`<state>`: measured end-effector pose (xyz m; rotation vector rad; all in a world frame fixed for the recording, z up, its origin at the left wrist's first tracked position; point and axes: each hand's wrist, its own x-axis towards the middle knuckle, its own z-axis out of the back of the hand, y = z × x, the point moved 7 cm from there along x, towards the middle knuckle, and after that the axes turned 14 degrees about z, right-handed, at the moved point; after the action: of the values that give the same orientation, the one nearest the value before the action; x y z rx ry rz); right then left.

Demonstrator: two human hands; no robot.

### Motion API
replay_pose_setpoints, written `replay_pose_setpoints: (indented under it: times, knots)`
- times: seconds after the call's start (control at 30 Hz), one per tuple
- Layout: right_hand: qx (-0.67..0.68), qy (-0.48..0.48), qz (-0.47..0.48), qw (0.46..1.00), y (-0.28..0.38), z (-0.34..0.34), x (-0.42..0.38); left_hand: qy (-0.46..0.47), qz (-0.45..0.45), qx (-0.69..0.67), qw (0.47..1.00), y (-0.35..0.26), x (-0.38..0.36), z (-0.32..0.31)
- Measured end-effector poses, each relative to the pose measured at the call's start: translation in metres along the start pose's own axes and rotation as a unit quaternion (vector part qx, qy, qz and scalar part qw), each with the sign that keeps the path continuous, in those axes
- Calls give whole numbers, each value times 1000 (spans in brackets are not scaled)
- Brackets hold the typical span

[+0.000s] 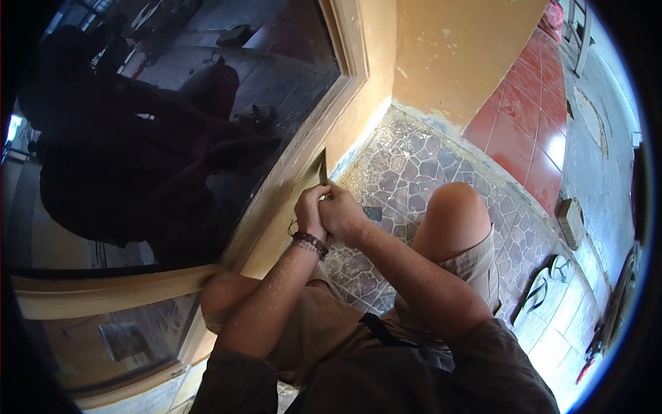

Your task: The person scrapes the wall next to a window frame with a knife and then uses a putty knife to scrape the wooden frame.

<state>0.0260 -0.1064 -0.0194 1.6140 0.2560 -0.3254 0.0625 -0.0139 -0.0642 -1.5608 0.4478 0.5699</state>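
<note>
Both my hands are closed together round the handle of a scraper [321, 168], its flat blade pointing up toward the yellow wall strip [337, 146] below the window frame. My left hand [310, 209], with a beaded bracelet [311, 243] at the wrist, is wrapped against my right hand [342, 213]. The fingers cover the handle. Pale flakes stick to my forearms, and more paint chips [360, 168] lie along the foot of the wall. A small dark flat piece [373, 213] rests on the stone-patterned floor beside my right hand.
A dark reflective window pane [172, 138] in a wooden frame [289, 141] rises at my left. Red tiles [527, 114] lie past a low edge on the right. A block [571, 223] and flip-flops [536, 291] are on the floor there. My bent knees flank my arms.
</note>
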Motion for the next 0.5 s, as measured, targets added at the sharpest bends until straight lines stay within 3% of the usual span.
replay_pose_setpoints:
  times: [0.07, 0.1, 0.23, 0.27, 0.37, 0.4, 0.47, 0.5]
  knots:
    - [-27, -10, 15, 999, 3, 3, -1, 65, 97, -111, 987, 18, 9, 3]
    - [-31, -9, 21, 999, 3, 2, 0, 40, 84, -122, 988, 6, -6, 2]
    - [69, 9, -30, 997, -7, -3, 5, 19, 143, -56, 988, 19, 16, 7]
    - [85, 4, -46, 995, -10, -3, 4, 17, 120, -61, 991, 22, 15, 8]
    - [-49, 18, 30, 998, -13, -1, 5, 24, 72, -83, 994, 9, -9, 5]
    - [-93, 25, 53, 994, -5, -2, 2, 26, 100, -103, 989, 16, -3, 4]
    - [-33, 35, -13, 999, -2, -2, -2, 26, 156, -143, 977, 36, 10, 10]
    - [18, 47, -51, 997, 8, -2, -6, 15, 116, -99, 988, 32, 12, 14]
